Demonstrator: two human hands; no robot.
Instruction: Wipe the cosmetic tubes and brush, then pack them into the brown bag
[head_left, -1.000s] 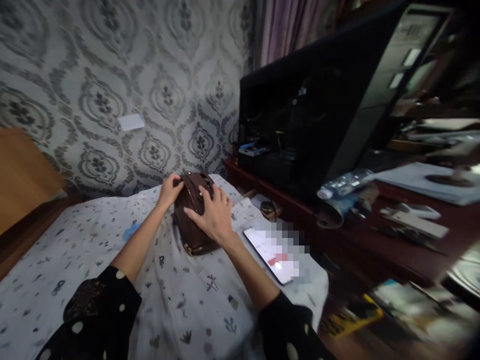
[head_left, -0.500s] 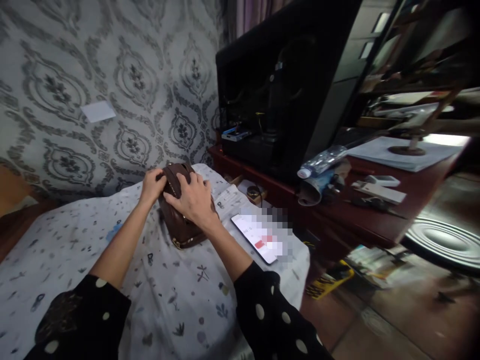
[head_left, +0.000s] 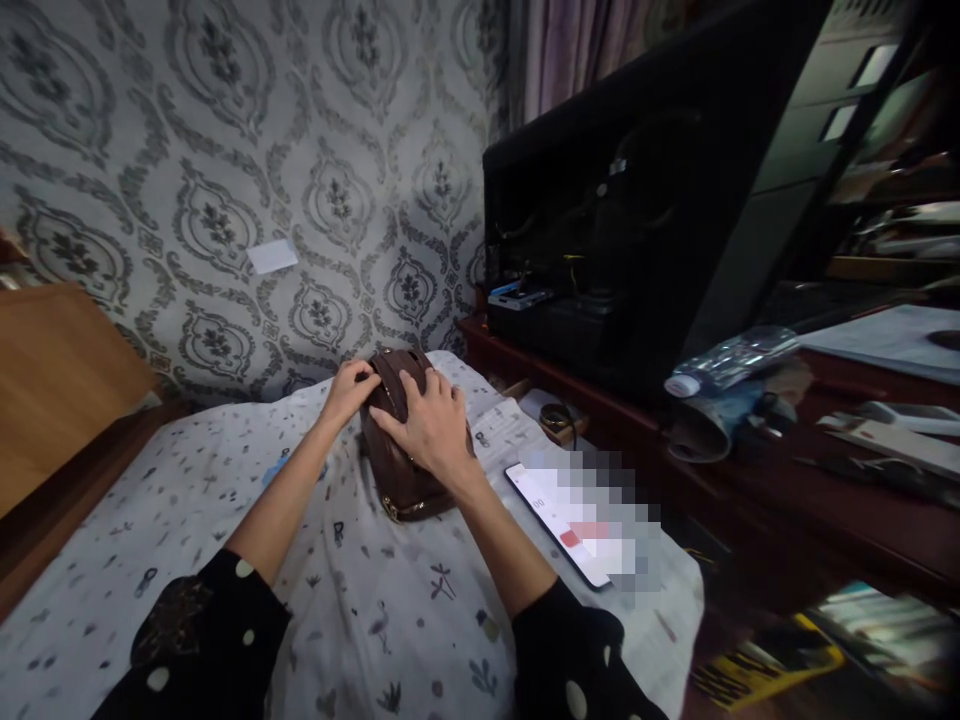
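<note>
A brown leather bag (head_left: 394,475) with gold-coloured zip hardware stands on a bed sheet (head_left: 315,600) with small printed plants and birds. At its far left upper edge, my left hand (head_left: 351,392) is closed, thumb and fingers pinched at the rim by the zip line. My right hand (head_left: 435,425) lies over the top, thumb on the near left side and fingers curled across, gripping the bag. Part of the bag's right side is hidden under that hand. To the right of my right forearm lies a phone (head_left: 551,515) with a lit screen, partly pixelated.
A large black television (head_left: 600,240) stands on a dark red cabinet (head_left: 862,500) at the right. On the cabinet are a clear plastic bottle (head_left: 735,360) and papers. A wooden board (head_left: 67,380) is at the left, with patterned wallpaper (head_left: 322,210) behind the bed.
The camera view has swung left, so everything sits further right and slightly lower. Both hands remain on the bag in nearly the same places.
</note>
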